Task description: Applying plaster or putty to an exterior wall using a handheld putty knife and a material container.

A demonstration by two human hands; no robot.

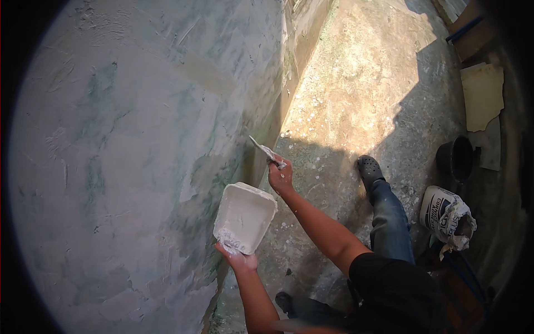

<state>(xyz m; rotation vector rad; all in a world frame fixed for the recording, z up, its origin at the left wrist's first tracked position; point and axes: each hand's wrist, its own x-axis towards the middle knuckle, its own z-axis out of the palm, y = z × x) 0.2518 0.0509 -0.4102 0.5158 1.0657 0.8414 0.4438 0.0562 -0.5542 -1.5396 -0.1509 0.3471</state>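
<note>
Head camera, looking down: left of the frame, a wall (139,167) fills nearly half the picture, smeared in pale grey-white with greenish patches showing through. Near the center, the right hand (281,173) is curled closed around a scraper (260,146), whose thin blade points toward the upper left and carries white paste; more paste is spattered on the fingers. Whether the blade touches the wall cannot be told. Below and to the left, in the lower middle of the frame, the left hand (239,260) grips the bottom edge of a white tray (246,210); its fingers are mostly hidden by the tray, so how far they wrap cannot be told. The tray is squarish with rounded corners, its inside facing the camera, with paste (232,240) heaped along its lower edge. A speckled floor (356,78) runs up to the top of the frame, sunlit above and shaded below. Right of center are a dark clog (369,168) with holes and a leg in blue jeans (391,225). At the right edge stand a black bucket (455,158) and, just below it, an opened white bag (443,214).
</note>
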